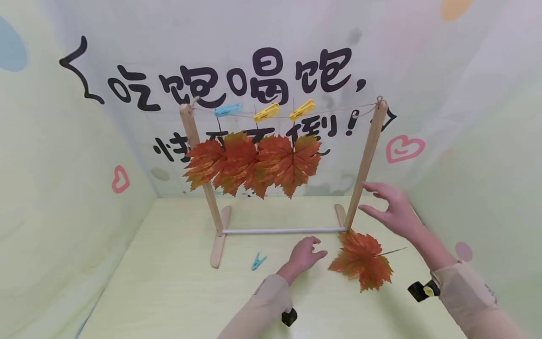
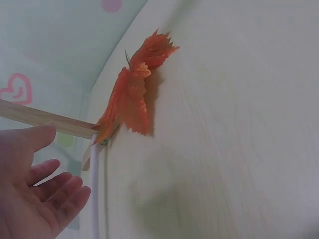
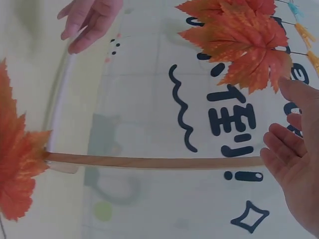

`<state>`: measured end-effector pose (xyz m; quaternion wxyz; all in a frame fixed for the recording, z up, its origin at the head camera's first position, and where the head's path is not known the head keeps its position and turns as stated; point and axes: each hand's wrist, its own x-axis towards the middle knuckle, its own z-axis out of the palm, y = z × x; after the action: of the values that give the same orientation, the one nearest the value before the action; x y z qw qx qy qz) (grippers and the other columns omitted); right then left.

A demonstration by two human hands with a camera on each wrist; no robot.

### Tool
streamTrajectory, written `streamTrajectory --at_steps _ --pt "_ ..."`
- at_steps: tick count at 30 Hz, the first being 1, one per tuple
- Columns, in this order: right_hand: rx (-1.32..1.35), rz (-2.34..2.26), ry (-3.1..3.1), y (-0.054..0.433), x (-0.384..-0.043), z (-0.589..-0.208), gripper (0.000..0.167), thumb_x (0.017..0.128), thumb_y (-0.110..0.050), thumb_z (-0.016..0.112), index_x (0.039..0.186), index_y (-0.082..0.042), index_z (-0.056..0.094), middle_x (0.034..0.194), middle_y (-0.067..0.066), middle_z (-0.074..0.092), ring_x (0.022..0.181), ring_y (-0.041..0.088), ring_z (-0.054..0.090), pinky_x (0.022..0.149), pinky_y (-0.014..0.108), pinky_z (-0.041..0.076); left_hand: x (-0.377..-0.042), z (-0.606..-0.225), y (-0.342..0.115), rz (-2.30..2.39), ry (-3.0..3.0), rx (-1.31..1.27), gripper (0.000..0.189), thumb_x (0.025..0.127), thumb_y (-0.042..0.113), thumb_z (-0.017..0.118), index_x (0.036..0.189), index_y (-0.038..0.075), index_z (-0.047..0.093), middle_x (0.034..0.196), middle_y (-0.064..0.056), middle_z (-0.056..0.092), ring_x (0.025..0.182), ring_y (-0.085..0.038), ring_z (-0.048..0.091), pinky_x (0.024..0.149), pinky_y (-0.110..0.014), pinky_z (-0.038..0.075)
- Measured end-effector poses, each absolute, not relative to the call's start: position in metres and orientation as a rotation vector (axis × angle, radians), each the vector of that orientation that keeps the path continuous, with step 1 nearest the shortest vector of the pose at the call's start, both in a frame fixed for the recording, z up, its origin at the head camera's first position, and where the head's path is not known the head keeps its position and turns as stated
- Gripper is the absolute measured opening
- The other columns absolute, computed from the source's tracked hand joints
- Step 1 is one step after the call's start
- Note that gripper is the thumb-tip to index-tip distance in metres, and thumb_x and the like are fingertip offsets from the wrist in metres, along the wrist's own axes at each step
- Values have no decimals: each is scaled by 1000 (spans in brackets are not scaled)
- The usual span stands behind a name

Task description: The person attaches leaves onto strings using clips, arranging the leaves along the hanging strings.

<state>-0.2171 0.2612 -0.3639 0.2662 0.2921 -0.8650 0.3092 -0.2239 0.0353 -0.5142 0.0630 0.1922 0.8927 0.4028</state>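
Observation:
Three orange-red maple leaves (image 1: 292, 165) hang by their stems from a string (image 1: 338, 110), pinned with one blue clothespin (image 1: 228, 109) and two yellow clothespins (image 1: 302, 109). A loose maple leaf (image 1: 364, 263) lies at the foot of the rack's right post (image 1: 367, 160), its stem pointing right. My right hand (image 1: 394, 209) is raised beside that post, thumb and fingers apart, holding nothing. Over the table in front of the white crossbar (image 1: 283, 230), my left hand (image 1: 304, 256) holds nothing, its fingers loosely bent. Left of it lies another blue clothespin (image 1: 258, 262).
The wooden rack stands on two flat feet (image 1: 218, 249) on the pale table (image 1: 169, 282). Behind it hangs a cloth backdrop (image 1: 237, 28) with black lettering and pink hearts. The left post (image 1: 213, 212) rises beyond the loose clothespin.

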Motion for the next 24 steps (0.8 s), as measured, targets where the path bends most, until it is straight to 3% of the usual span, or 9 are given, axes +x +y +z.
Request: streamTrajectory --at_steps 4,9,13,16,20,24 --pt "732 915 -2356 267 -209 -395 54 65 3 77 115 4 57 108 17 61 97 23 57 84 9 41 -224 -525 44 1234 2699 503 36 82 24 66 108 0 60 106 -14 61 89 -25 60 70 -28 47" --pt "620 1023 -2429 270 -196 -428 52 67 5 75 116 5 56 110 18 61 98 9 55 82 9 42 -231 -554 52 1289 2672 461 36 80 27 69 105 3 61 101 -9 63 85 -20 60 70 -29 47" --pt "521 1076 -2494 272 -188 -451 51 69 6 73 117 6 54 110 20 60 98 22 57 80 7 40 -239 -583 59 1308 2692 530 38 81 36 66 104 6 61 96 -4 63 80 -13 59 66 -26 46" --pt "442 1117 -2559 273 -182 -466 49 74 -2 72 120 3 54 112 17 60 97 26 56 79 9 42 -234 -580 63 1315 2683 496 36 81 30 67 103 3 61 95 -7 63 81 -18 60 68 -29 47" --pt "369 1225 -2614 275 -173 -485 49 78 -14 71 122 -1 53 112 14 61 92 18 59 73 18 50 -219 -565 67 1263 2705 404 29 80 17 68 101 -2 61 94 -12 64 86 -25 60 72 -32 48" --pt "330 1303 -2632 276 -167 -502 49 78 -17 71 121 1 54 112 18 60 94 28 59 75 34 52 -213 -569 70 1227 2723 398 26 81 14 66 100 -2 61 92 -12 65 87 -25 60 73 -30 48"
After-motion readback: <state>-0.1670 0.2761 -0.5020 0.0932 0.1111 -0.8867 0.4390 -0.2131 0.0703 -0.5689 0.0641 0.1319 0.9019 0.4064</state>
